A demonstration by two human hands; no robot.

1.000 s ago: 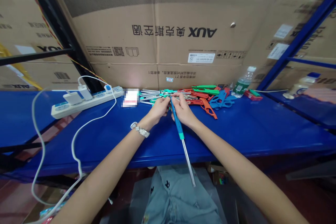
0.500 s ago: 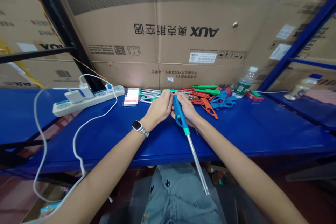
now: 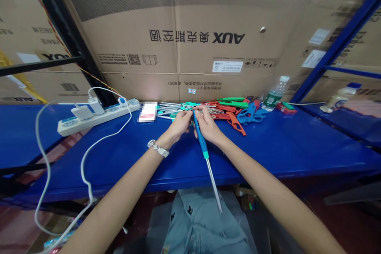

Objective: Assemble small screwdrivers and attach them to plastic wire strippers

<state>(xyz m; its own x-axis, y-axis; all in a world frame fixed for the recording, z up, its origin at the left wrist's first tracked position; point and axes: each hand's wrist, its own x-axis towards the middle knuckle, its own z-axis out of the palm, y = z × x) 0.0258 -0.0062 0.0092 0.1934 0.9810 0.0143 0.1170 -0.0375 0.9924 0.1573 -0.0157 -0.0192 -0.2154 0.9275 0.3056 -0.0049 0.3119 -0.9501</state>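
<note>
A blue long-necked gas lighter (image 3: pixel 201 139) with a teal collar and silver tube points down toward my lap. My right hand (image 3: pixel 207 126) is wrapped around its handle end. Close by on the left, the fingers of my left hand (image 3: pixel 180 123) are pinched together at the handle's top; what they hold, if anything, is hidden. Behind both hands lies a pile of lighter parts: silver tubes with teal ends (image 3: pixel 169 107), red handles (image 3: pixel 235 122), green handles (image 3: pixel 233 101) and blue handles (image 3: pixel 252 113).
A white power strip (image 3: pixel 98 117) with plugged chargers and a loose white cable (image 3: pixel 86 158) is on the left of the blue table (image 3: pixel 282 147). A water bottle (image 3: pixel 274 94) and a small red box (image 3: pixel 286 108) stand at the back right. A large cardboard box (image 3: pixel 190 12) rises behind.
The lighter has turned about its length, so its trigger loop no longer shows, and its tip has swung left. My left hand has shifted slightly left and its wrist has rotated.
</note>
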